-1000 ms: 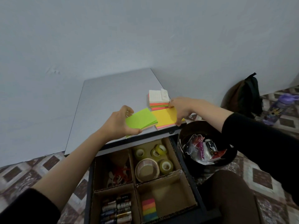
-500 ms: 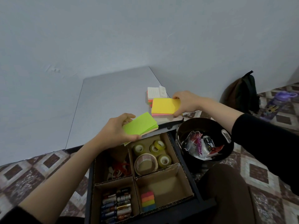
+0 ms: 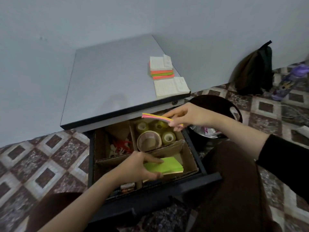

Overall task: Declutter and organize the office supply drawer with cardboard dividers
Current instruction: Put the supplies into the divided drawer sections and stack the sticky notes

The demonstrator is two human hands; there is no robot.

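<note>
Drawer point(image 3: 167, 185) stands pulled out below the desk point(image 3: 108, 77), split into four cells by cardboard dividers point(image 3: 167, 148).

Near-left cell: batteries point(image 3: 127, 187), mostly hidden by my left forearm. Far-left cell: red and white items, too blurred to name. Far-right cell: tape rolls point(image 3: 148, 141), the large one in front and the small ones packed around it. Like is kept with like, in my judgement.

My left hand point(image 3: 133, 168) holds the green pad point(image 3: 167, 166) low and nearly flat in the near-right cell, evidently to lay it down. Whether it touches the cell floor I cannot tell. My right hand point(image 3: 189, 116) holds the yellow pad point(image 3: 160, 118), pink on its underside, level above the tape cell. I judge it is waiting its turn for the same cell as the green one.

At the desk's right edge a mixed stack point(image 3: 161, 69) and a white pad point(image 3: 170, 87) lie unsorted. Bin point(image 3: 215, 102) stands just right of the drawer, handy for rejects.

Left fingers point(image 3: 150, 159): curled on the green pad's left end, clamping it from above and from the near side in a firm grip.

Right fingers point(image 3: 173, 113): pinching the yellow pad at its right end, fingers above and thumb below. They touch nothing else.
</note>
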